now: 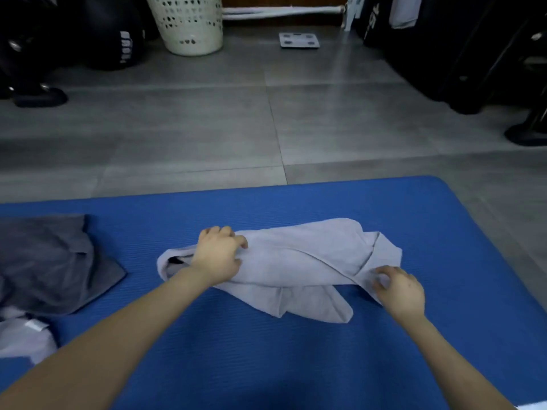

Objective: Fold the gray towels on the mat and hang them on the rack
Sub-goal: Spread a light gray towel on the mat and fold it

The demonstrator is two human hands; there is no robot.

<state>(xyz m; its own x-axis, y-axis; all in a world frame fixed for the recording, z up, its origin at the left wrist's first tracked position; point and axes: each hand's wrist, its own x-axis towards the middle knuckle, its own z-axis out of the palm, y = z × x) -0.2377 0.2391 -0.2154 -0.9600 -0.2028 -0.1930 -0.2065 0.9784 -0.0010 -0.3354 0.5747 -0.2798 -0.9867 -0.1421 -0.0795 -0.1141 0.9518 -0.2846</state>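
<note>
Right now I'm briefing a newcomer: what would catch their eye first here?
First, the crumpled light gray towel in the middle of the blue mat, the left hand gripping its left end, the right hand pinching its right edge. A darker gray towel lies at the mat's left side.

Dim room with a gray tiled floor (207,128)

A cream laundry basket (189,25) full of small holes stands at the upper left of centre, and a white bathroom scale (299,40) lies on the floor at top centre. White pipes (281,11) run along a wooden wall base behind. Dark, blurred gear (109,34) fills both upper corners.
</note>
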